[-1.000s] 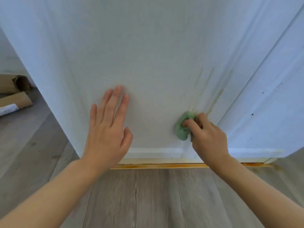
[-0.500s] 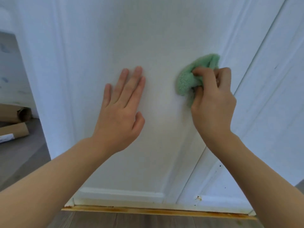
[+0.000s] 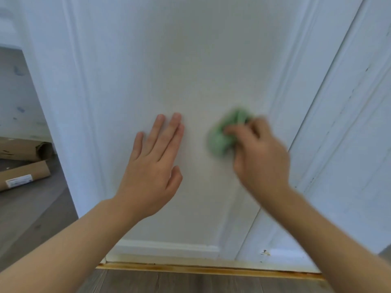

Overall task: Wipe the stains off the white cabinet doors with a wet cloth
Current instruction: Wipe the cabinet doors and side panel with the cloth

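Head view, white cabinet door [image 3: 190, 66]. The left hand [image 3: 152, 166] lies flat against the door panel, fingers [image 3: 169, 134] straight and close together, thumb set apart, forearm reaching up from the lower left. The right hand [image 3: 260, 157], motion-blurred, has its fingers curled round a bunched green cloth [image 3: 224, 136] held against the same panel, just right of the left hand's fingertips. A second white door [image 3: 349, 144] adjoins at right. Two cardboard boxes [image 3: 21, 163] lie on the grey wood floor [image 3: 31, 214] at left.
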